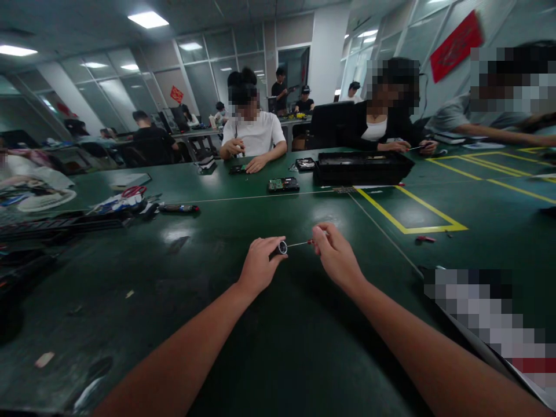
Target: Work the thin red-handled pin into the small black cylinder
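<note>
Inside the grip of the left hand (pixel 260 263), a dark cylinder (pixel 282 248) is sitting over the desk (pixel 217 231); holding it steady, shaft aligned, is probably mattering most. Ringed end is facing right and cameraward, long axis apparently running palmward. Right hand (pixel 334 255) is pinching a thin tool (pixel 299 244), pointing left; tip contact unclear.

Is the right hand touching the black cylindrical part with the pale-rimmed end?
Apart. The head view shows green tabletop between the right hand and the black cylindrical part, with a thin metal shaft in that gap.
</note>
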